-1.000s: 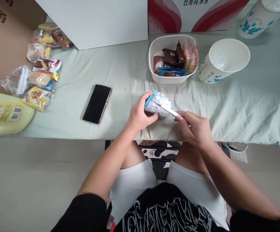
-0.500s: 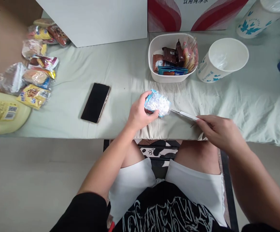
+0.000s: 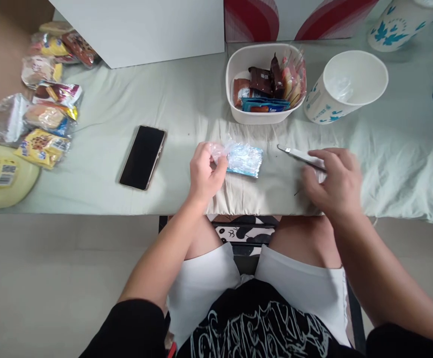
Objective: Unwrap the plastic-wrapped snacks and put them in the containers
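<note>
A small blue packet [image 3: 247, 160] wrapped in crinkled clear plastic film lies on the cloth near the table's front edge. My left hand [image 3: 207, 171] pinches the film at the packet's left end between thumb and fingers. To the right, a slim utility knife [image 3: 296, 154] rests on the cloth, its tip pointing up and left toward the packet. My right hand [image 3: 334, 181] is over the knife's handle end, blurred by motion. Its thumb and forefinger are apart, with the handle visible in the gap between them.
A white tub [image 3: 265, 117] of wrapped snacks stands behind the packet, beside a paper cup [image 3: 354, 79]. A phone [image 3: 143, 157] lies to the left. Farther left are snack packs [image 3: 45, 147] and a yellow bottle [image 3: 3, 174]. White boxes [image 3: 145, 30] line the back.
My left hand has shifted from gripping the packet's sides to pinching its film at the left. The knife has moved right and turned; my right hand's fingers have spread from it.
</note>
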The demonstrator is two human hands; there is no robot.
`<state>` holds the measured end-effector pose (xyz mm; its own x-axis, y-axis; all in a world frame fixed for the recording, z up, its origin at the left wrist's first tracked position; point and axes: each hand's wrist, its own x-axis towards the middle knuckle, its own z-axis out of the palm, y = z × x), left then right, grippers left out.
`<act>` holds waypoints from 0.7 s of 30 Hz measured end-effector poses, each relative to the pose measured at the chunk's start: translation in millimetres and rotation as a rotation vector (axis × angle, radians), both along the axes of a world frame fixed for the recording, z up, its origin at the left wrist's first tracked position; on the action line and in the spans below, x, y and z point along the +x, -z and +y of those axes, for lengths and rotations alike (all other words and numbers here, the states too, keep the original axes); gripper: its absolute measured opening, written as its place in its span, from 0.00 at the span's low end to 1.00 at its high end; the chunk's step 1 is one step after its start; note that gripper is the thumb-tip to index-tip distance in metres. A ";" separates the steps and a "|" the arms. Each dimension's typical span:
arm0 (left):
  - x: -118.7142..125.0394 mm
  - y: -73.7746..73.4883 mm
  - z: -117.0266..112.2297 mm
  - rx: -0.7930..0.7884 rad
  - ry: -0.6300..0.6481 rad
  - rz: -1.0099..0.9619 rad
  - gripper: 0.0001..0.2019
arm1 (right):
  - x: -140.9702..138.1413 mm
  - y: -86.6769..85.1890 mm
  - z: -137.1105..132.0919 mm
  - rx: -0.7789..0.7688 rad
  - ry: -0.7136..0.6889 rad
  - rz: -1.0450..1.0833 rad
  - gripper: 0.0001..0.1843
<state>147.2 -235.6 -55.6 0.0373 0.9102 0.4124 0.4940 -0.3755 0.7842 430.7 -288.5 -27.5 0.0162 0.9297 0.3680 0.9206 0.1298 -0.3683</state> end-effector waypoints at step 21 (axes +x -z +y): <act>-7.9 4.1 3.6 -0.105 -0.076 -0.216 0.04 | -26.5 -7.8 34.5 -0.043 -0.076 0.235 0.10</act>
<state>139.3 -232.0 -59.7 -0.1117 0.9453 0.3065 0.3345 -0.2547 0.9073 404.2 -253.9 -19.7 0.0257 0.9462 0.3225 0.7971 0.1753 -0.5778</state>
